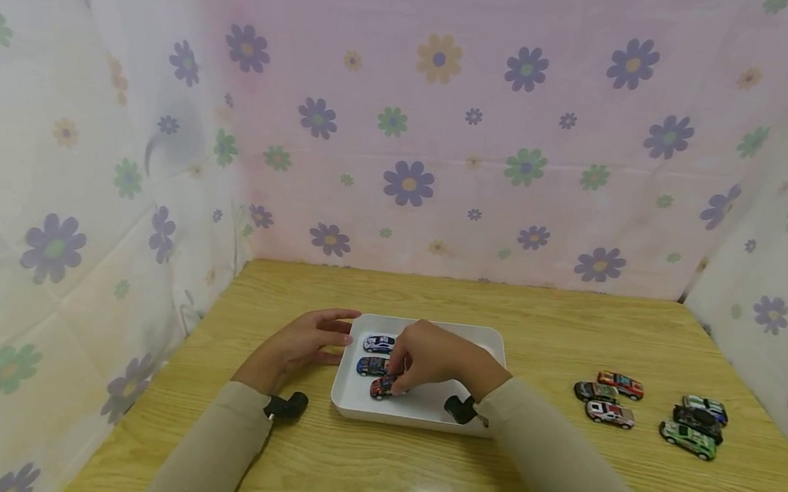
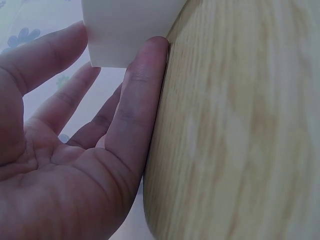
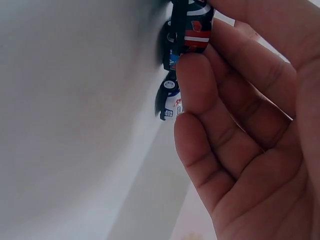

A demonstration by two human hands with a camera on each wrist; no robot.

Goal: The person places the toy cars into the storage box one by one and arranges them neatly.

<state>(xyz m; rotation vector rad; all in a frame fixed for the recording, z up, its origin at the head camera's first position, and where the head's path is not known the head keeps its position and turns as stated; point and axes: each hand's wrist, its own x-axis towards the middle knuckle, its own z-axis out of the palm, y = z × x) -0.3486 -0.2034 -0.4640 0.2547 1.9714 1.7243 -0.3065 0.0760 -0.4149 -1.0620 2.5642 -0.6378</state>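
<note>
A white rectangular tray [image 1: 420, 414] stands on the wooden table. Inside its left part, a white toy car [image 1: 378, 344] and a blue toy car [image 1: 372, 366] sit one in front of the other. My right hand [image 1: 426, 358] reaches into the tray and pinches a red and black toy car [image 1: 381, 388] just in front of the blue one; the right wrist view shows its striped body [image 3: 196, 37] between thumb and fingers. My left hand [image 1: 309, 343] is at the tray's left side, fingers extended, fingertips touching the outer wall [image 2: 122, 30].
Right of the tray lie two groups of toy cars on the table [image 1: 528, 481]: one with a red-orange car [image 1: 620, 384] and a white car [image 1: 610, 414], another farther right with a green car [image 1: 688, 440]. Flowered cloth [image 1: 476, 135] hangs behind and at both sides.
</note>
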